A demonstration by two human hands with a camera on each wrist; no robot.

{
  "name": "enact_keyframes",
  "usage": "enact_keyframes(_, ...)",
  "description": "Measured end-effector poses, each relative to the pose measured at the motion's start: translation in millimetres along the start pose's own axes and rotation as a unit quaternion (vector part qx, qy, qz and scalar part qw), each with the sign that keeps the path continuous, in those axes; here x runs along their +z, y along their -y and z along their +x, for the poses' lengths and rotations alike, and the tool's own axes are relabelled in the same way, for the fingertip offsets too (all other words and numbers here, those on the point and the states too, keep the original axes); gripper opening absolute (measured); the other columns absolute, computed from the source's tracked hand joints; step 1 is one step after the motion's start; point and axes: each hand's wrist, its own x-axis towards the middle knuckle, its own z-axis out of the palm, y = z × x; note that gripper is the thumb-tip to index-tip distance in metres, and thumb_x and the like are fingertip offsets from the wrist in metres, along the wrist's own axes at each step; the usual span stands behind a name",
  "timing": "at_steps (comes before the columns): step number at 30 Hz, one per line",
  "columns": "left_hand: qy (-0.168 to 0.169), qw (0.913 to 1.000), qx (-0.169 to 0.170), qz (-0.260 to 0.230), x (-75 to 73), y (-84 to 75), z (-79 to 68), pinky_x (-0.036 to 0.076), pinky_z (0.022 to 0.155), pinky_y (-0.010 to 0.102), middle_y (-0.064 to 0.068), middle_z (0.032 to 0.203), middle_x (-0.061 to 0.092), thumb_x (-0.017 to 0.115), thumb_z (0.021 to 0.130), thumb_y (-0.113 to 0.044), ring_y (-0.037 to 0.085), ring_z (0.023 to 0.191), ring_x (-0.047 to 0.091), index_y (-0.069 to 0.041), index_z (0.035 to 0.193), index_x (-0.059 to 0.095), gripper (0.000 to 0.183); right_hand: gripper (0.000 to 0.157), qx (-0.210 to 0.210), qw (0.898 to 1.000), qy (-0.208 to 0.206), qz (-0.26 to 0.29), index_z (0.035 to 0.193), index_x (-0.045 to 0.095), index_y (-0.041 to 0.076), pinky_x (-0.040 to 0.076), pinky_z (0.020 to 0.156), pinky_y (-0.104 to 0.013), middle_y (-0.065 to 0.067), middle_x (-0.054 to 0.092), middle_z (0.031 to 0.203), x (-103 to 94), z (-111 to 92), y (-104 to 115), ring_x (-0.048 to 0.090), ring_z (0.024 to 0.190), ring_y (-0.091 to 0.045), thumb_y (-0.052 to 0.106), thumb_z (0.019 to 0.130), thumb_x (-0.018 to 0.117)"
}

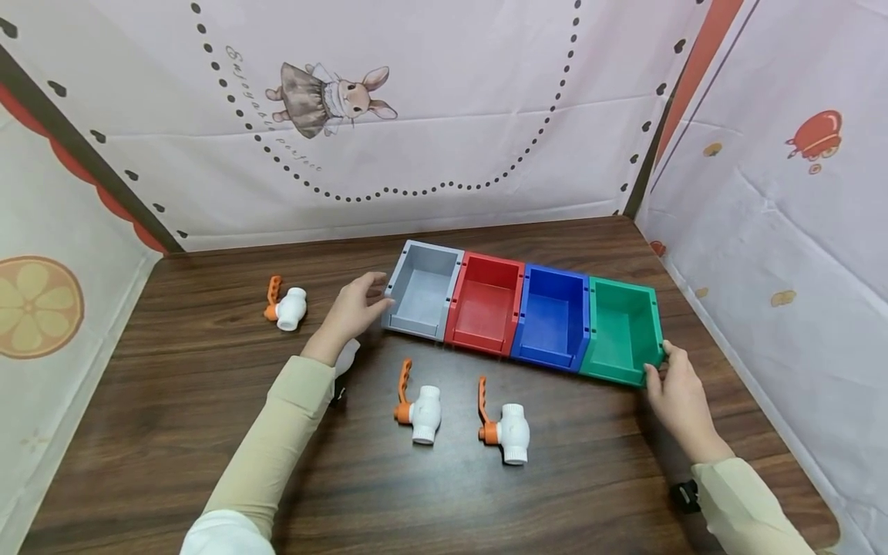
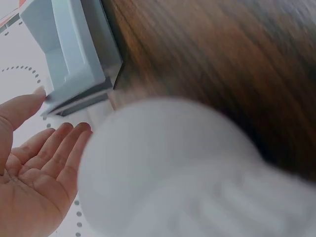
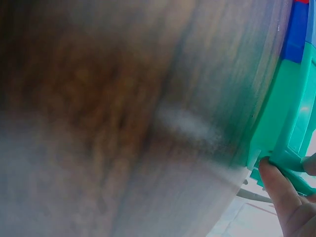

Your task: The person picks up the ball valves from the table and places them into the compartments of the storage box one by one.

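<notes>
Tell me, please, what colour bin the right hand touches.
A green bin, clearest in the head view.

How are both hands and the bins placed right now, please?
Right hand pinching green bin. Left hand open beside grey bin, contact unclear. Red bin, blue bin between. Valves on near side, possibly in the way.

Three white valves with orange handles lie on the dark wood-grain surface (image 1: 173, 385): one (image 1: 291, 308) near the far left, two (image 1: 425, 415) (image 1: 513, 434) side by side at the front. A fourth valve (image 1: 347, 356) is mostly hidden. Behind, a pale cloth (image 1: 451, 62) bears a sideways rabbit in a dress (image 1: 312, 100), cursive lettering (image 1: 267, 119) and a curving dotted line (image 1: 361, 199). An orange-slice print (image 1: 31, 307) marks the left side cloth (image 1: 83, 231); a red print (image 1: 819, 136) marks the right one.
</notes>
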Motion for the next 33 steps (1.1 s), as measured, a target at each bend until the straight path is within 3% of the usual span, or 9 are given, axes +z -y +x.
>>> enact_keyframes(7,-0.008,0.9999,-0.005,0.005,-13.6,8.5,-7.5,0.043,0.098,0.051,0.023,0.14,0.044,0.06,0.094,-0.02,0.04,0.125,0.047,0.0,0.14,0.04,0.054,0.045,-0.004,1.0,0.009,0.011,0.128,0.033,-0.022,0.047,0.06,-0.052,-0.039,0.048,0.107,1.9,-0.6,-0.3,0.057,0.083,-0.046,-0.005,0.092,0.052)
enact_keyframes(13,-0.029,0.9991,-0.005,0.029,-22.8,14.3,-10.0,0.041,0.099,0.051,0.022,0.138,0.045,0.063,0.092,-0.021,0.04,0.123,0.047,-0.002,0.139,0.042,0.055,0.045,0.005,1.0,0.014,0.005,0.129,0.032,-0.022,0.046,0.065,-0.056,-0.04,0.048,0.107,3.0,-1.1,1.2,0.056,0.087,-0.048,-0.003,0.093,0.051)
enact_keyframes(20,-0.052,0.9975,-0.008,0.048,-40.2,21.4,-9.8,0.038,0.099,0.055,0.024,0.14,0.044,0.065,0.09,-0.014,0.04,0.123,0.044,-0.001,0.14,0.041,0.057,0.046,0.016,1.0,0.023,0.003,0.13,0.031,-0.022,0.045,0.063,-0.055,-0.042,0.046,0.11,1.5,-1.4,2.7,0.054,0.084,-0.048,-0.001,0.094,0.049)
enact_keyframes(26,-0.067,0.9944,-0.035,0.074,-61.8,34.6,-16.0,0.039,0.095,0.056,0.026,0.138,0.043,0.066,0.089,-0.015,0.042,0.118,0.045,-0.001,0.14,0.041,0.058,0.045,0.002,1.0,0.012,0.005,0.128,0.031,-0.023,0.044,0.065,-0.059,-0.044,0.044,0.114,3.5,-1.0,1.9,0.053,0.086,-0.051,-0.003,0.093,0.05)
enact_keyframes(33,-0.052,0.9907,-0.085,0.093,-82.3,46.9,-23.1,0.028,0.105,0.06,0.027,0.144,0.036,0.066,0.089,-0.017,0.046,0.132,0.031,0.0,0.141,0.037,0.062,0.045,-0.001,1.0,0.009,0.005,0.128,0.031,-0.023,0.042,0.067,-0.061,-0.044,0.043,0.115,4.4,-0.2,3.4,0.051,0.088,-0.054,-0.004,0.093,0.05)
